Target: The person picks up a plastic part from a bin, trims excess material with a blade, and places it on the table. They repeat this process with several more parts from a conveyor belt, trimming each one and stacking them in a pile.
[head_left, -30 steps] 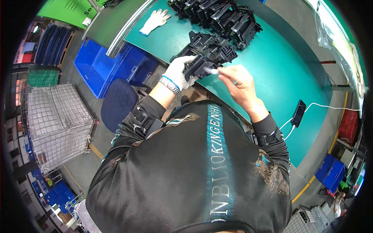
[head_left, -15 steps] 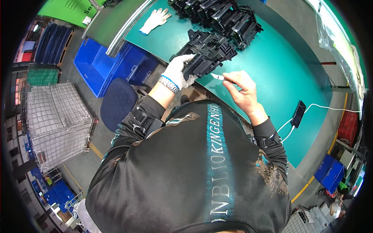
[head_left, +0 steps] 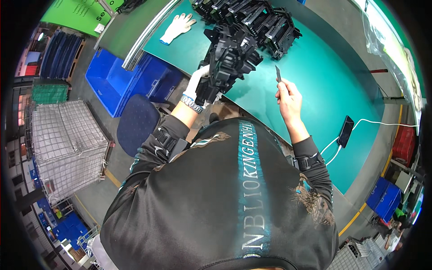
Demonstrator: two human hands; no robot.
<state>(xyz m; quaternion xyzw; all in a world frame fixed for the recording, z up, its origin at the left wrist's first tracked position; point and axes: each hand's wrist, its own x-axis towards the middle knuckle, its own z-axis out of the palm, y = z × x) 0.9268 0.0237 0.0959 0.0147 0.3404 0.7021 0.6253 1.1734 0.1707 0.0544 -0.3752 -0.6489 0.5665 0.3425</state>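
Observation:
My left hand [head_left: 196,86], in a white glove, grips a black moulded plastic part [head_left: 231,58] by its near left side. The part is raised over the front edge of the green table [head_left: 324,94], tilted on end. Most of the left fingers are hidden behind it. Bare and closed, my right hand [head_left: 289,96] pinches a small knife blade [head_left: 278,73] whose pointed tip faces away from me. The blade is apart from the plastic part, to its right. Beyond the held part, several similar black plastic parts [head_left: 276,33] lie in a row at the table's far side.
A loose white glove [head_left: 177,28] lies at the table's far left. To the right is a phone [head_left: 345,132] with white cables. Left of the table stand a blue bin [head_left: 102,78], a dark blue chair [head_left: 137,121] and a wire mesh cage [head_left: 67,148].
The plastic part has been turned more upright and shifted slightly left. My right hand has drawn away from it to the right, and the blade now points away instead of toward the part.

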